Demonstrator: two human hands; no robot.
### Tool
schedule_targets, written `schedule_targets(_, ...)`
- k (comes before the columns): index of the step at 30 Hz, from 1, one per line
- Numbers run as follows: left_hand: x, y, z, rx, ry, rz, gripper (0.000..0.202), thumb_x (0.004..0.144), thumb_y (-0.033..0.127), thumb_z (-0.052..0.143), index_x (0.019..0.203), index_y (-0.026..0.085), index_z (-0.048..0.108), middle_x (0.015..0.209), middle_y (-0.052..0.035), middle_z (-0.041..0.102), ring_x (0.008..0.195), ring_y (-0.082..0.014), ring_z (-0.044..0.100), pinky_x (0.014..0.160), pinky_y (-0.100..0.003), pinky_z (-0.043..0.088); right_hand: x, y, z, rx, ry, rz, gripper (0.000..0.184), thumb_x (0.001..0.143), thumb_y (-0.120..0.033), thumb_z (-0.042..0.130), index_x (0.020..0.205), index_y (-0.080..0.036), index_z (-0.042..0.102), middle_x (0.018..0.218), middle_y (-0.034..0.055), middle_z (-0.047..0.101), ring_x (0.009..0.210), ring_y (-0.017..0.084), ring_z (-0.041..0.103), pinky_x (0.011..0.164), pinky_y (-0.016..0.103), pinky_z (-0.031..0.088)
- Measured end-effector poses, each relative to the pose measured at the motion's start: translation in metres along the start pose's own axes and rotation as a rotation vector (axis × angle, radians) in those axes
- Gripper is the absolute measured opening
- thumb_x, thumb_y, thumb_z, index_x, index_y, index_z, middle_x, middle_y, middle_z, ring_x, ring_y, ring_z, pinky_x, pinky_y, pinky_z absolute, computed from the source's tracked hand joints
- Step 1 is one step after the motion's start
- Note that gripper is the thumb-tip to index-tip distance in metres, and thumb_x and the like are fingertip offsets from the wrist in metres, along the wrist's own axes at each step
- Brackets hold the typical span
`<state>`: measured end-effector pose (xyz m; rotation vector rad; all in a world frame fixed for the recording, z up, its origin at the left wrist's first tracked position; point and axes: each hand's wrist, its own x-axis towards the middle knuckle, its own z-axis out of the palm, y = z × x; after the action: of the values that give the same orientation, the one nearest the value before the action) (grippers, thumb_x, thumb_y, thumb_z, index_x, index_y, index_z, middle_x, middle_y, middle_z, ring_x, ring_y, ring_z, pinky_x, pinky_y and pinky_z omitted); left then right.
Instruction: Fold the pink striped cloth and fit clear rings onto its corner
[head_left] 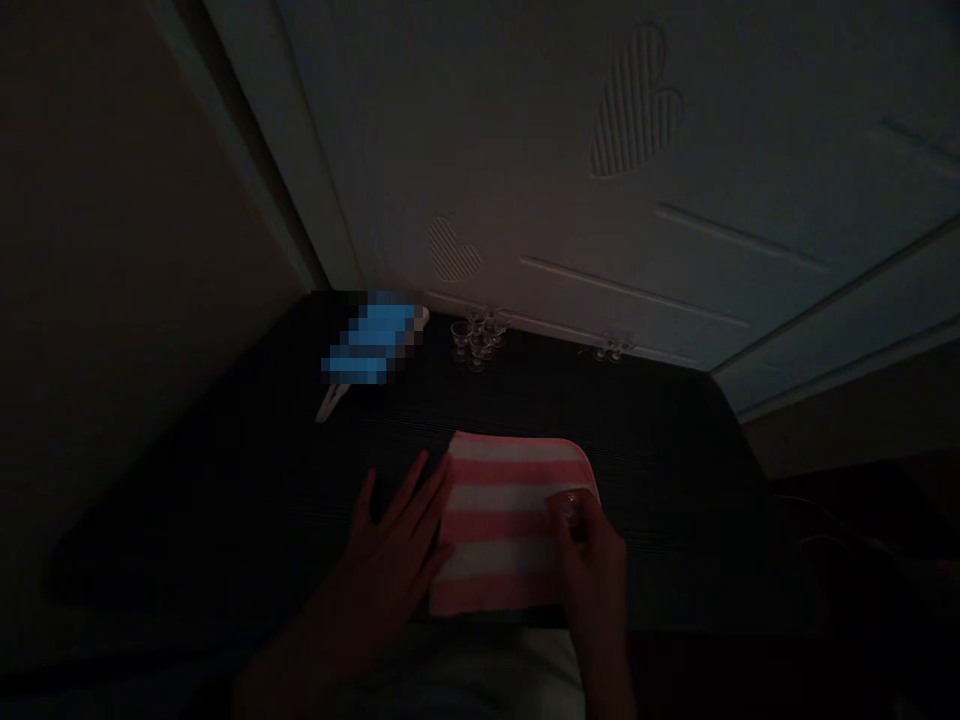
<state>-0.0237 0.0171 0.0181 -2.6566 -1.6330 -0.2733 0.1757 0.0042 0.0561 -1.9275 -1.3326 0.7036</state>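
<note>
A pink-and-white striped cloth (pixel 499 525) lies flat on the dark table. My left hand (pixel 401 530) rests with fingers spread at the cloth's left edge, some of them touching it. Over the cloth's right side, my right hand (pixel 592 545) is closed on a small clear glass (pixel 570 508), gripped between thumb and fingers. Dim light and the fingers hide most of that glass's shape. Farther back stands a cluster of several small stemmed glasses (pixel 478 340). To its right, a smaller group of clear glass pieces (pixel 613 349) sits near the panel.
A pixelated blue screen (pixel 371 340) on a pale stand is at the back left of the black table (pixel 675 470). Behind it rises a white panel (pixel 525 150) with raised heart shapes. A plain wall (pixel 112 250) is on the left. The room is very dark.
</note>
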Motion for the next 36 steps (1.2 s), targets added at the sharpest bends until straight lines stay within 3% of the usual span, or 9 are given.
schedule_targets(4, 0.003, 0.004, 0.0, 0.009, 0.027, 0.004, 0.051, 0.088, 0.032, 0.034, 0.135, 0.014, 0.029, 0.145, -0.008, 0.021, 0.134, -0.0262, 0.015, 0.105, -0.057, 0.006, -0.005, -0.025, 0.019, 0.104, -0.105, -0.115, 0.023, 0.088, -0.029, 0.037, 0.075, -0.019, 0.053, 0.066, -0.0019, 0.058, 0.059, 0.011, 0.052, 0.054, 0.019, 0.034)
schedule_targets(9, 0.009, 0.011, 0.015, 0.01, 0.032, 0.001, 0.043, 0.088, 0.021, 0.032, 0.13, 0.022, 0.039, 0.143, -0.0052, 0.028, 0.133, -0.0263, 0.019, 0.103, -0.06, 0.004, -0.002, -0.041, 0.039, 0.119, -0.222, -0.223, 0.019, 0.088, -0.025, 0.038, 0.079, -0.019, 0.054, 0.071, -0.0011, 0.06, 0.062, 0.011, 0.053, 0.056, 0.02, 0.034)
schedule_targets(13, 0.009, 0.011, 0.02, 0.013, 0.05, -0.043, 0.046, 0.088, 0.019, 0.029, 0.134, 0.019, 0.032, 0.142, -0.0074, 0.029, 0.133, -0.0261, 0.019, 0.103, -0.06, 0.003, 0.009, -0.017, 0.018, 0.057, -0.211, -0.197, 0.022, 0.088, -0.028, 0.038, 0.078, -0.019, 0.055, 0.068, -0.0009, 0.06, 0.059, 0.011, 0.054, 0.054, 0.021, 0.034)
schedule_targets(16, 0.009, 0.009, 0.017, -0.028, 0.045, -0.025, 0.045, 0.088, 0.021, 0.03, 0.133, 0.02, 0.035, 0.142, -0.0076, 0.031, 0.132, -0.026, 0.022, 0.103, -0.059, 0.002, 0.02, 0.008, -0.01, -0.045, -0.035, -0.074, 0.023, 0.087, -0.034, 0.04, 0.077, -0.019, 0.054, 0.065, -0.0002, 0.059, 0.057, 0.012, 0.052, 0.052, 0.022, 0.033)
schedule_targets(19, 0.01, 0.006, 0.011, -0.075, 0.034, 0.011, 0.045, 0.088, 0.023, 0.033, 0.133, 0.02, 0.035, 0.141, -0.0075, 0.032, 0.132, -0.0257, 0.022, 0.104, -0.057, 0.003, 0.026, 0.01, -0.022, -0.132, 0.084, -0.031, 0.022, 0.086, -0.034, 0.041, 0.078, -0.019, 0.054, 0.065, 0.0, 0.058, 0.057, 0.013, 0.052, 0.053, 0.022, 0.032)
schedule_targets(25, 0.012, 0.001, 0.001, -0.118, 0.005, 0.02, 0.049, 0.088, 0.027, 0.034, 0.136, 0.02, 0.028, 0.143, -0.0075, 0.03, 0.134, -0.024, 0.018, 0.104, -0.056, 0.005, 0.031, -0.05, 0.031, -0.021, -0.075, -0.282, 0.02, 0.087, -0.025, 0.037, 0.08, -0.019, 0.054, 0.074, 0.0006, 0.061, 0.064, 0.012, 0.054, 0.056, 0.021, 0.034)
schedule_targets(28, 0.014, 0.003, -0.003, -0.115, -0.005, 0.002, 0.048, 0.087, 0.028, 0.035, 0.134, 0.019, 0.032, 0.142, -0.0078, 0.031, 0.133, -0.0249, 0.019, 0.104, -0.056, 0.009, 0.038, -0.058, 0.05, 0.01, -0.133, -0.287, 0.018, 0.086, -0.025, 0.04, 0.082, -0.019, 0.056, 0.072, 0.0002, 0.061, 0.062, 0.012, 0.054, 0.055, 0.021, 0.034)
schedule_targets(32, 0.016, 0.007, -0.002, -0.103, -0.006, -0.014, 0.043, 0.087, 0.028, 0.034, 0.129, 0.017, 0.04, 0.141, -0.0081, 0.032, 0.133, -0.0256, 0.02, 0.105, -0.055, 0.009, 0.054, -0.026, 0.025, 0.063, -0.137, -0.216, 0.023, 0.085, -0.031, 0.039, 0.076, -0.018, 0.057, 0.071, 0.0002, 0.06, 0.063, 0.012, 0.054, 0.058, 0.022, 0.036)
schedule_targets(36, 0.016, 0.005, 0.004, -0.102, 0.03, 0.02, 0.045, 0.086, 0.024, 0.035, 0.131, 0.017, 0.037, 0.141, -0.0089, 0.034, 0.133, -0.0258, 0.02, 0.104, -0.056, 0.006, 0.067, 0.008, -0.019, 0.071, 0.058, -0.038, 0.024, 0.08, -0.036, 0.045, 0.079, -0.016, 0.058, 0.072, 0.0021, 0.059, 0.065, 0.015, 0.053, 0.058, 0.024, 0.038)
